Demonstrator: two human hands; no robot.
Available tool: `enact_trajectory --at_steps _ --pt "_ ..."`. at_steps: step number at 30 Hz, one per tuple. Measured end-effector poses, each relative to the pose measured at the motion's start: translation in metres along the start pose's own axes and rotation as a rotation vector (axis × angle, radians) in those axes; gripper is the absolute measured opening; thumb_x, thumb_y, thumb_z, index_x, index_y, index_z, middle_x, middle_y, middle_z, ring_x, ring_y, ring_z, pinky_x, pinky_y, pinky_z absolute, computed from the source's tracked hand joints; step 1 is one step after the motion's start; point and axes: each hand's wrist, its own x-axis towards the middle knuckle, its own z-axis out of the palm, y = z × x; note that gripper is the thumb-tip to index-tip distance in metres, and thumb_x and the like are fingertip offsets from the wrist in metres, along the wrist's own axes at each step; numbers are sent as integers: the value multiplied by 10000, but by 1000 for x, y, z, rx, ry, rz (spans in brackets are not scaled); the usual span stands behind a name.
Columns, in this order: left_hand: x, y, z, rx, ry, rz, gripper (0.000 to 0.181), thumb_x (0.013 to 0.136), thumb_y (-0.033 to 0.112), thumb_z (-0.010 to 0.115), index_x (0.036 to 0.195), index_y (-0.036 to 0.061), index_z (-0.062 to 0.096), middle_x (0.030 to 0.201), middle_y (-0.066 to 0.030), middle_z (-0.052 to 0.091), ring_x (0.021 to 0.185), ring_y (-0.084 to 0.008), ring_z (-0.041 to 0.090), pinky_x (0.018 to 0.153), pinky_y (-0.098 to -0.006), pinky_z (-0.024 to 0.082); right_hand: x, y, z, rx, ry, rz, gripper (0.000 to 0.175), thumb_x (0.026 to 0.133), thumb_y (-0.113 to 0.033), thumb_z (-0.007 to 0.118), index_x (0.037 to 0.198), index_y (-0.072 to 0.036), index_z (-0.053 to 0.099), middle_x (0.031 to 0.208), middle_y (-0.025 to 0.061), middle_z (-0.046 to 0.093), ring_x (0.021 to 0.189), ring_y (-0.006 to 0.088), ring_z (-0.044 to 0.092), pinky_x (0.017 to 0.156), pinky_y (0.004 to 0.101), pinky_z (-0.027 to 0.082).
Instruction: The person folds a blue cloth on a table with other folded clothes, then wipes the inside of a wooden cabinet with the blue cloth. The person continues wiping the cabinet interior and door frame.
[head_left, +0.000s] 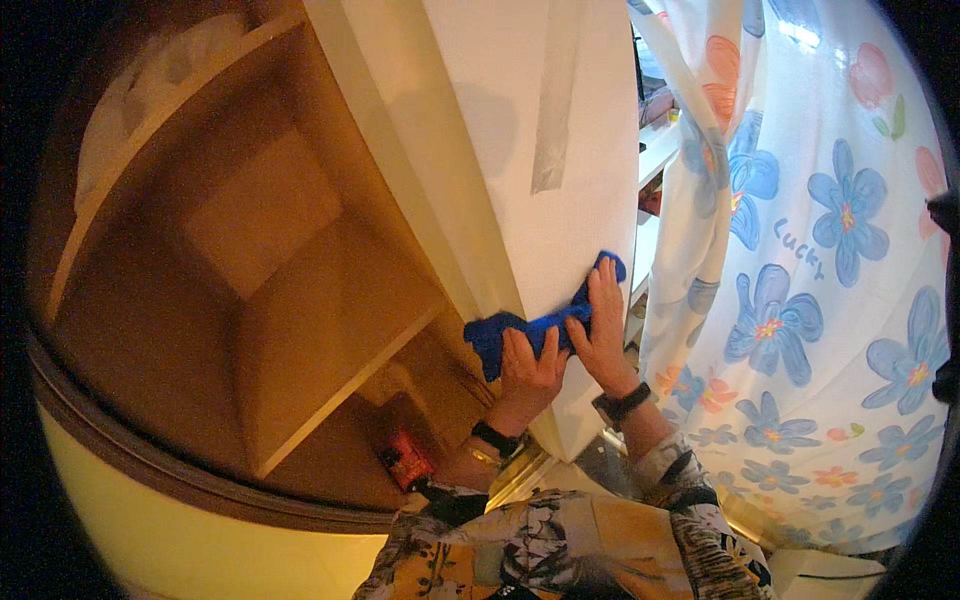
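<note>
A blue cloth (559, 319) lies bunched against a pale upright panel (555, 240), spread between my two hands. My left hand (531, 367) grips the cloth's lower left part, near the panel's beige edge strip (442, 180). Higher and to the right, my right hand (600, 330) presses the cloth with its fingers stretched along the panel near its right edge. A grey strip (551, 112) runs down the panel above the hands. The cloth hides the surface beneath it.
At left stands an open wooden cabinet (337, 322) with a shelf board (345, 394) and a red item (405, 457) low inside. White fabric (157, 97) rests on top at upper left. A flower-patterned curtain (795, 300) hangs at right, with shelves partly visible behind it.
</note>
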Motion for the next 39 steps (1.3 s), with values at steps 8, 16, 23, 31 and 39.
enact_trajectory --at_steps 8,16,23,31,39 --pt "-1 6 -20 -131 -151 -50 624 869 215 713 1342 -90 444 1322 -564 266 1239 -707 321 1040 -704 306 -29 3 -5 -179 82 95 415 844 -52 663 1255 -54 601 1087 175 593 1018 381 568 878 494 462" --pt "79 -11 -70 -80 46 9 578 920 202 662 1374 -81 444 1423 -470 287 1306 -627 326 1085 -643 309 78 -31 -24 -82 337 -125 341 852 18 620 1190 -34 621 1101 199 609 1011 377 594 895 433 497" --pt "156 -17 -73 -109 288 42 609 922 202 636 1427 -16 374 1476 -480 149 1349 -666 199 1095 -698 212 151 -78 -30 -74 272 -210 558 847 -145 664 1388 -83 541 1491 232 390 1372 452 367 1116 483 342" --pt "84 -7 -40 -37 71 -30 591 890 230 661 1382 16 413 1431 -546 43 1316 -732 117 1033 -751 242 89 -28 4 -28 245 -193 637 935 -356 536 1480 -56 399 1582 267 229 1441 514 210 1152 609 172" --pt "-41 -10 21 186 -202 253 607 803 195 747 1263 -112 498 1358 -485 315 1226 -713 307 936 -801 320 -29 24 43 -63 143 -5 642 933 -311 487 1481 -8 341 1576 310 187 1432 551 186 1146 638 164"
